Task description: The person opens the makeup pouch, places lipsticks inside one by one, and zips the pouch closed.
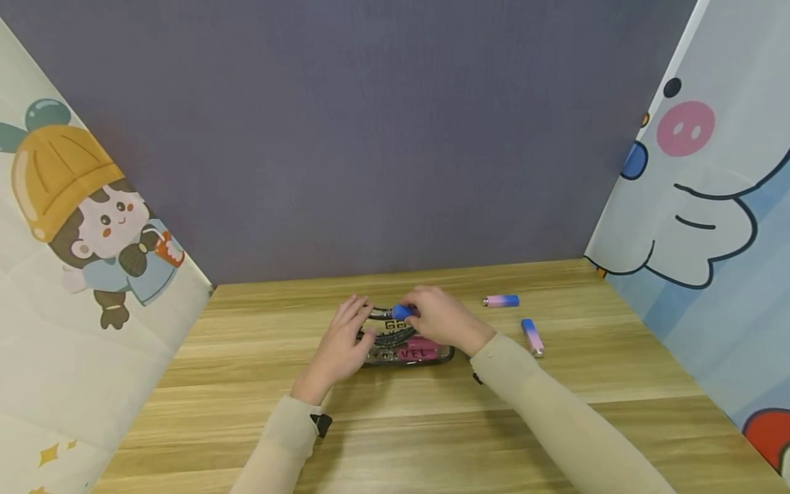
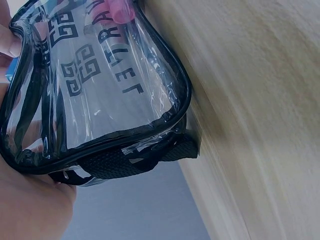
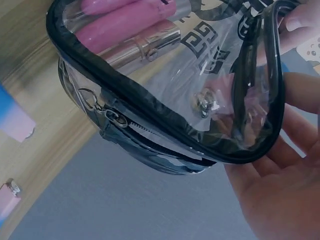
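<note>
A clear zip pouch (image 1: 385, 357) with black trim and dark lettering stands on the wooden table, its top unzipped. My left hand (image 1: 339, 343) holds the pouch's top edge at its left side. Over the opening, my right hand (image 1: 441, 317) pinches the blue end of a blue-and-pink lipstick-like tube (image 1: 402, 312). Through the clear plastic in the right wrist view, the tube's silver end (image 3: 205, 102) shows inside the pouch, pointing down. Pink tubes (image 3: 125, 25) and a tube with a shiny metallic band (image 3: 145, 47) lie within the pouch.
Two more blue-and-pink tubes lie on the table to the right: one farther back (image 1: 501, 301), one nearer my right sleeve (image 1: 532, 337). A dark grey panel (image 1: 395, 151) stands behind the table (image 1: 259, 384), with cartoon-printed sheets at both sides.
</note>
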Tool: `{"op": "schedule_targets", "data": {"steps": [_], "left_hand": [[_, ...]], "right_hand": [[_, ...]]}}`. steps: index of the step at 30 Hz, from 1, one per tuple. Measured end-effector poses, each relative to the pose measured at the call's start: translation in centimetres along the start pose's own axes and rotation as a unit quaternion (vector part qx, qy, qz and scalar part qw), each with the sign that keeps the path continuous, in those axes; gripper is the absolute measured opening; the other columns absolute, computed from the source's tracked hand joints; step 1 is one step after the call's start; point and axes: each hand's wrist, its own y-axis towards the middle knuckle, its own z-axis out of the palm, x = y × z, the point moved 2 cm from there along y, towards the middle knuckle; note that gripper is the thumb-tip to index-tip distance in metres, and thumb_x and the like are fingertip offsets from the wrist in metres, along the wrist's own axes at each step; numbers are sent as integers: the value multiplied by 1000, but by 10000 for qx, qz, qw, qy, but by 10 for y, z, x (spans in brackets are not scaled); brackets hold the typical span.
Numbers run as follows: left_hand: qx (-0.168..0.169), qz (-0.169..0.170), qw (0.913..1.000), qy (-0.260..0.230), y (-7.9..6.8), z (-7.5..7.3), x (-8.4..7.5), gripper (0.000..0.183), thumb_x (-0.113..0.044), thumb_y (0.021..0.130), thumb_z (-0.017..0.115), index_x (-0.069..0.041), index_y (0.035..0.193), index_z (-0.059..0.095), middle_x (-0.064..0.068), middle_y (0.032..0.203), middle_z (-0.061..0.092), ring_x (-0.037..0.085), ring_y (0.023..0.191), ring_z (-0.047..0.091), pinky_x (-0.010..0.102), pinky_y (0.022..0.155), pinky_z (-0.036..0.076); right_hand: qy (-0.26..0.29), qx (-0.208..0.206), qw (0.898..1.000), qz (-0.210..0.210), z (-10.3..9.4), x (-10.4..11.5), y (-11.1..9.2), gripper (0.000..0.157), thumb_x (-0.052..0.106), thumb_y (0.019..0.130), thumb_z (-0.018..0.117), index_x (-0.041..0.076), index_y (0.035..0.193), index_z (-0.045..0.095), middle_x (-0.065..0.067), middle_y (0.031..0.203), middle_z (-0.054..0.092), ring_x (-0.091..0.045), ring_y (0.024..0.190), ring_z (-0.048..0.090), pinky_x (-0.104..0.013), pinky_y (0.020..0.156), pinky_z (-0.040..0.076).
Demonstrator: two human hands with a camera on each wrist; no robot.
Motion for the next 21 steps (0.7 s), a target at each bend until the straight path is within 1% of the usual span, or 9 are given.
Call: {"op": "schedule_targets", "data": {"steps": [6,14,21], "left_hand": [[-58,34,10000,9,0,1,0,54,-30,105,47,0,150,46,15,162,35,33,153,20,54,123,20],[-75,28,10000,-38,0,1,0,54,-31,106,47,0,150,47,14,162,36,33,153,20,54,123,19],[-70,-6,10000,-43,-1,0,1,54,-32,106,46,-1,150,47,13,162,36,32,154,20,54,123,20]], "right_hand": [[-24,28,10000,-35,0,1,-1,30,13,95,72,4,123,71,-7,111,69,-17,94,67,-33,83,59],[24,26,9999,-156,-1,1,-3,32,13,95,72,4,125,70,-10,117,69,-24,104,68,-39,90,58],[112,-92,9993,-336,0,1,-4,29,10,94,72,3,123,71,-11,115,70,-23,102,68,-39,89,58]]}}
